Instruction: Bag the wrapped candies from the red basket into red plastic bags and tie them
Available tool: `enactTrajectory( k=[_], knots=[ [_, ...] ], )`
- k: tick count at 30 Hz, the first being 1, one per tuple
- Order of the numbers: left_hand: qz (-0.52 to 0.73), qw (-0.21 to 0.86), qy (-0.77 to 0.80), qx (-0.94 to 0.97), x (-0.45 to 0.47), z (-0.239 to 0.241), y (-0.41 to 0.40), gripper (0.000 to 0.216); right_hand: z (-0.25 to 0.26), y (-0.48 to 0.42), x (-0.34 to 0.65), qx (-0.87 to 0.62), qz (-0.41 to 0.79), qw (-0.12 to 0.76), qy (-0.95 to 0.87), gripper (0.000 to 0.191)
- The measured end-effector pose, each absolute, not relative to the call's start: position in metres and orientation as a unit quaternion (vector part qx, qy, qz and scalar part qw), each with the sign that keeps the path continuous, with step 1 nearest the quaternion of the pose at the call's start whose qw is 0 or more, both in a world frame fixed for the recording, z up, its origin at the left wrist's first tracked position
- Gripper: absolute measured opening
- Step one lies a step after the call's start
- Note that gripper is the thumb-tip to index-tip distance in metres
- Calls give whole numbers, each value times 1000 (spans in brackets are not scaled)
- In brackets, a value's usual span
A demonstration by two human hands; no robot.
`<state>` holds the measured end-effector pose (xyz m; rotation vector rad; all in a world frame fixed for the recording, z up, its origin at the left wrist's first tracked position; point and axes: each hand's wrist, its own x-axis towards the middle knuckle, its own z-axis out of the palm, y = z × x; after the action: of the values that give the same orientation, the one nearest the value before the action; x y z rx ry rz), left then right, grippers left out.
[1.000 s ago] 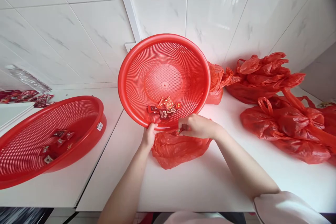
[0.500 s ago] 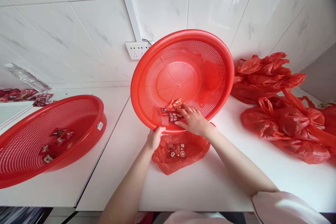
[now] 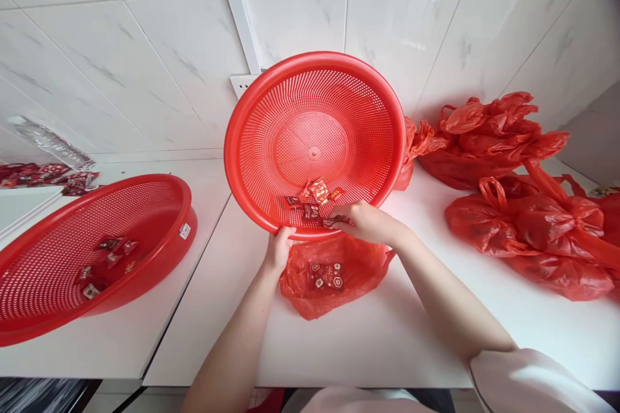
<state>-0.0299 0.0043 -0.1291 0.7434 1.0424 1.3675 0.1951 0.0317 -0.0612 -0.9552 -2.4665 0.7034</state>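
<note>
A red plastic basket with a perforated wall (image 3: 314, 62) is tilted toward me, its near rim above an open red plastic bag (image 3: 358, 277). My left hand (image 3: 279, 248) is closed on that near rim at the left. Inside the basket, my right hand (image 3: 365, 221) pinches a dark red candy packet (image 3: 338, 221) near the low edge. Several other wrapped candies lie beside it, one with a shiny gold and red wrapper (image 3: 319, 191). In the bag rests a flat dark red packet (image 3: 326, 276) with white flower prints.
Another red basket (image 3: 165, 239) with several small wrapped packets stands at the left. Filled, tied red bags (image 3: 557, 222) crowd the right side. Against the wall are a clear plastic bottle (image 3: 51, 142) and more red packets (image 3: 33, 174). A socket strip (image 3: 241, 84) is on the tiled wall.
The tilted basket has shifted left, uncovering a red bag behind its right side. My right hand has closed its fingers on a packet, and the candies in the basket have spread slightly.
</note>
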Motion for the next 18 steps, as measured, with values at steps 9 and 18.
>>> enactTrajectory(
  k=[9, 18],
  knots=[
    [585, 601, 426, 339, -29, -127, 3, 30, -55, 25, 196, -339, 282, 199, -875, 20],
    [527, 614, 449, 379, -28, -132, -4, 27, -80, 33, 183, -452, 161, 225, -848, 63]
  ],
)
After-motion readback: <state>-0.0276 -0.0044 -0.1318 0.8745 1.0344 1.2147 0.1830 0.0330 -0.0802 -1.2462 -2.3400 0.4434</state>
